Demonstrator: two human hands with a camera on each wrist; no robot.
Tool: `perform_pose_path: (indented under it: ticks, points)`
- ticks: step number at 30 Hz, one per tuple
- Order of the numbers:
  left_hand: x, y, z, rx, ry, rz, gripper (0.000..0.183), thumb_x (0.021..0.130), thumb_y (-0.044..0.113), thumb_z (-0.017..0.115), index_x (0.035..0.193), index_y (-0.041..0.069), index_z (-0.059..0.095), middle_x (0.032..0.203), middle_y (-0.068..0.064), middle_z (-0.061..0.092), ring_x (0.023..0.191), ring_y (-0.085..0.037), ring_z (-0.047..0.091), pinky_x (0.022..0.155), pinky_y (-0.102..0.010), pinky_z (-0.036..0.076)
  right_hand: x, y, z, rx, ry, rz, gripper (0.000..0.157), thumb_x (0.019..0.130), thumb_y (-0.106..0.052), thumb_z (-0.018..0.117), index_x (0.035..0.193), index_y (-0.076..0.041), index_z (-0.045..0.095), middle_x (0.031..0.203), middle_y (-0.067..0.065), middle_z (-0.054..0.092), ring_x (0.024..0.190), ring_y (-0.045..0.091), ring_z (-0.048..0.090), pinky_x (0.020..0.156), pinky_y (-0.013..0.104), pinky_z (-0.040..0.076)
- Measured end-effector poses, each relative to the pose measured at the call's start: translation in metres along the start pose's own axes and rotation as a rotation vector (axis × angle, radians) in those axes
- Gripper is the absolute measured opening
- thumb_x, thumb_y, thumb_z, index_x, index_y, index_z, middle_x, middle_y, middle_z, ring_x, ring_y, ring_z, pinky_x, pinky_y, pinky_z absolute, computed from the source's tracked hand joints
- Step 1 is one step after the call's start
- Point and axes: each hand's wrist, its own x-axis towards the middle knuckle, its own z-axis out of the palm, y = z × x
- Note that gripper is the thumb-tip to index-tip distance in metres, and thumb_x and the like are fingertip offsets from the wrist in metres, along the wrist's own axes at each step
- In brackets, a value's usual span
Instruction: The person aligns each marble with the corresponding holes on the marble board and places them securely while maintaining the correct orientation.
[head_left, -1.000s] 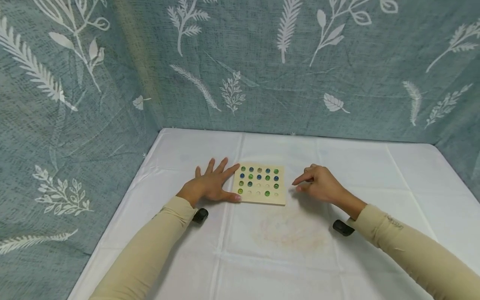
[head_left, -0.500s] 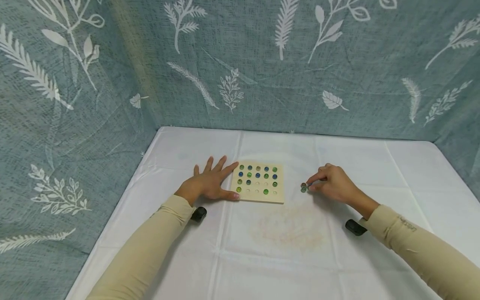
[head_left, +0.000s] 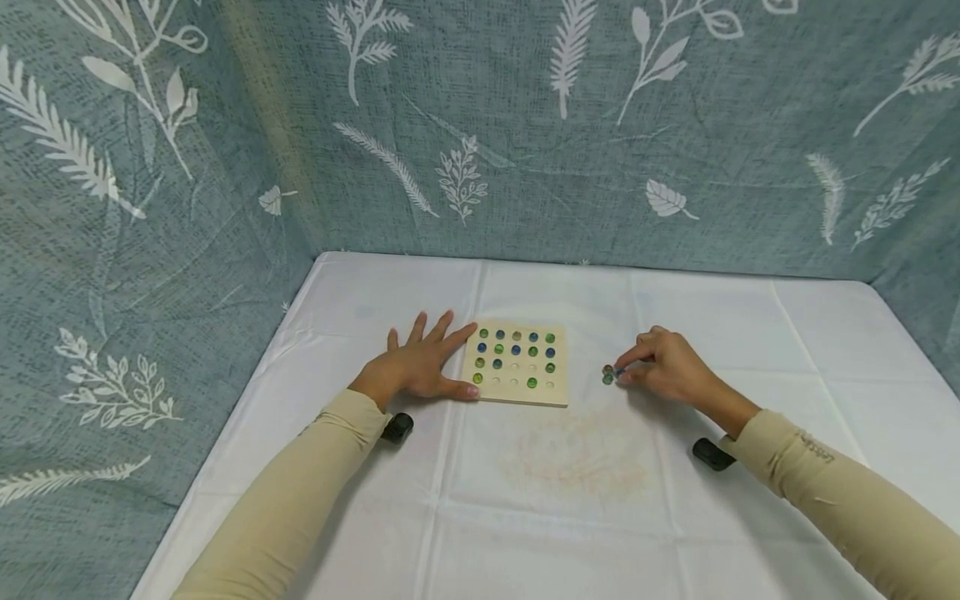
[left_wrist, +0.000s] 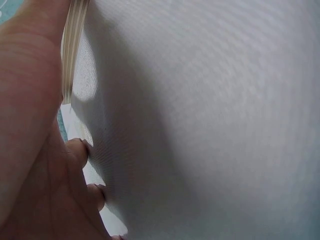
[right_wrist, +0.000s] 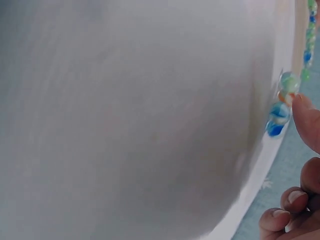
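Note:
My left hand [head_left: 420, 367] lies with fingers spread on the white cloth, its thumb and index finger touching the left edge of a pale wooden board [head_left: 560, 397]. Blue, green and yellowish marbles fill most of the board's round hollows; several hollows in the lower two rows are bare. To the right of the board, my right hand [head_left: 667, 367] pinches a blue marble [head_left: 619, 372] between thumb and index fingertip, low over the cloth. Loose marbles [head_left: 607, 378] sit right beside these fingertips. The right wrist view shows blue-and-white and green marbles [right_wrist: 289, 81] clustered by the thumb.
A white cloth [head_left: 555, 533] with creases covers the table. Behind and to the left hangs a teal curtain [head_left: 525, 192] with white leaf prints. Black wrist devices [head_left: 712, 454] sit under both forearms.
My right hand has moved right, away from the board, bringing the loose marbles into sight at its fingertips. In the last half second it barely moves. My left hand stays at the board.

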Motion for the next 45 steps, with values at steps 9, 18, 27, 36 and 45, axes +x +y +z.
perform_pose_path:
  ticks: [9, 18, 27, 36, 45]
  points:
    - [-0.002, 0.001, -0.002, 0.004, -0.007, 0.000, 0.112, 0.087, 0.073, 0.070, 0.168, 0.039, 0.002, 0.177, -0.005, -0.016, 0.161, -0.042, -0.022, 0.122, -0.078, -0.008, 0.005, -0.006, 0.005, -0.036, -0.049, -0.037, 0.012, 0.082, -0.007, 0.086, 0.094, -0.010, 0.086, 0.068, -0.003, 0.057, 0.074, 0.014, 0.040, 0.066, 0.025, 0.038]
    - [0.000, 0.001, 0.000, 0.011, -0.010, -0.001, 0.111, 0.087, 0.073, 0.069, 0.168, 0.040, 0.001, 0.177, -0.004, -0.016, 0.161, -0.042, -0.022, 0.122, -0.077, -0.008, 0.008, -0.009, 0.008, -0.060, -0.076, -0.069, 0.010, 0.083, -0.006, 0.086, 0.092, -0.010, 0.086, 0.070, -0.004, 0.057, 0.074, 0.014, 0.040, 0.068, 0.025, 0.037]
    - [-0.002, 0.003, 0.000, 0.001, 0.001, 0.002, 0.112, 0.086, 0.072, 0.071, 0.169, 0.038, 0.004, 0.177, -0.006, -0.014, 0.161, -0.043, -0.020, 0.122, -0.077, -0.008, 0.008, -0.010, 0.010, -0.065, -0.069, -0.090, 0.006, 0.083, -0.010, 0.086, 0.088, -0.013, 0.086, 0.073, -0.005, 0.063, 0.074, 0.013, 0.040, 0.070, 0.027, 0.035]
    - [-0.002, 0.000, 0.000, 0.002, 0.001, 0.003, 0.111, 0.087, 0.071, 0.070, 0.169, 0.038, 0.004, 0.177, -0.006, -0.013, 0.161, -0.043, -0.019, 0.122, -0.078, -0.007, 0.013, -0.018, 0.013, 0.021, -0.071, -0.131, 0.007, 0.084, -0.006, 0.085, 0.089, -0.011, 0.085, 0.071, -0.005, 0.062, 0.074, 0.015, 0.042, 0.068, 0.026, 0.037]
    - [-0.002, 0.001, -0.001, -0.005, 0.007, 0.006, 0.111, 0.087, 0.071, 0.071, 0.169, 0.038, 0.005, 0.178, -0.006, -0.013, 0.161, -0.043, -0.019, 0.122, -0.078, -0.007, 0.022, -0.030, 0.020, 0.050, -0.071, -0.148, 0.007, 0.085, -0.003, 0.083, 0.088, -0.009, 0.085, 0.069, -0.004, 0.059, 0.074, 0.015, 0.042, 0.069, 0.025, 0.038]
